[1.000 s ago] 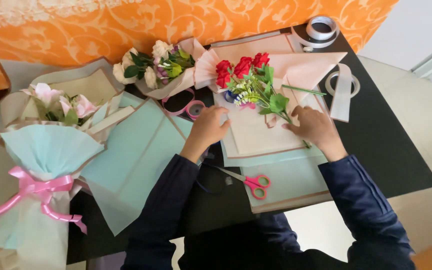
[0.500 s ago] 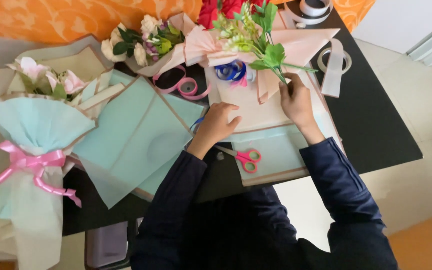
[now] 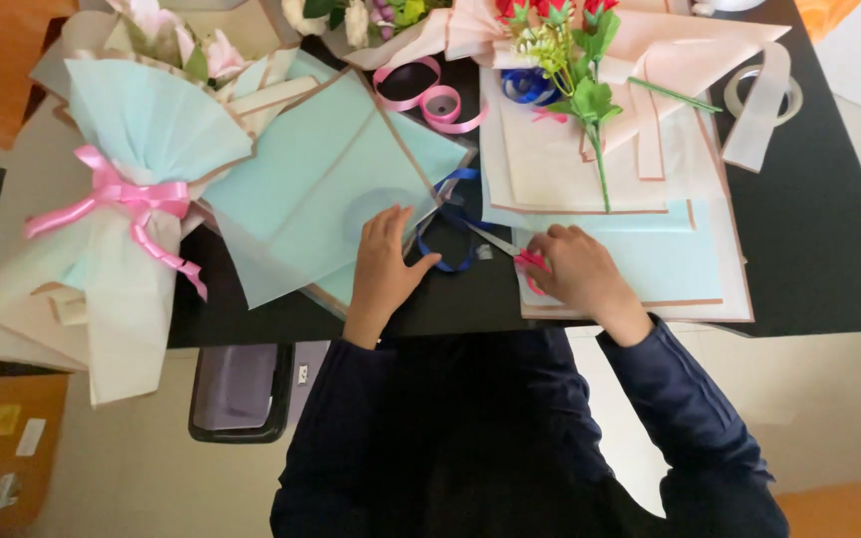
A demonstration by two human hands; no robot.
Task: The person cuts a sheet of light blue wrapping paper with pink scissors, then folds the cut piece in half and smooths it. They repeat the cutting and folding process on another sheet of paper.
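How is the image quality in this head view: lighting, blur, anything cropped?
Head view: soft, even light with faint shadows; no strong glare on the black table. Left hand and right hand on the scissors look slightly soft. The red flowers are cut by the top edge.

At the left of the frame I see a finished bouquet [image 3: 122, 209] wrapped in pale blue paper and tied with a pink bow [image 3: 117, 194]. Along the top centre lie a loop of pink ribbon [image 3: 430, 98] and a red flower sprig [image 3: 575, 70] on peach wrapping sheets [image 3: 670, 70], with a tape roll [image 3: 761, 90] at upper right.
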